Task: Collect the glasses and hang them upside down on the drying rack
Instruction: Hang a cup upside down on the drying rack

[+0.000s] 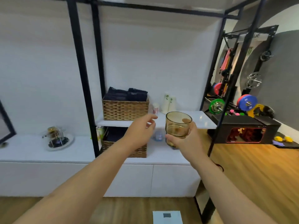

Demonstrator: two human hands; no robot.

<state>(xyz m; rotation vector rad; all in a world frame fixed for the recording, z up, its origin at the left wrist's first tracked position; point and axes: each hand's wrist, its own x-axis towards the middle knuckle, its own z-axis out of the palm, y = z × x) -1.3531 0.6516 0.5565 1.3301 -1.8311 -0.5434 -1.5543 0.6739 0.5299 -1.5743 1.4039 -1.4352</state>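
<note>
Two bare forearms reach toward a white shelf (200, 118). Right hand (186, 139) fingers wrap an upright amber glass (178, 124) before it; left hand (140, 131), fingers loosely spread, empty, near a wicker basket (125, 109).

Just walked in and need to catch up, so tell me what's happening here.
A person stands before a black-framed shelf unit. Their right hand holds an amber glass upright, at about the level of the white shelf. The left hand is empty, fingers loosely open, reaching towards a small clear glass beside the wicker basket. Further left, a round tray holds more glassware. Nothing has been hung yet.
</note>
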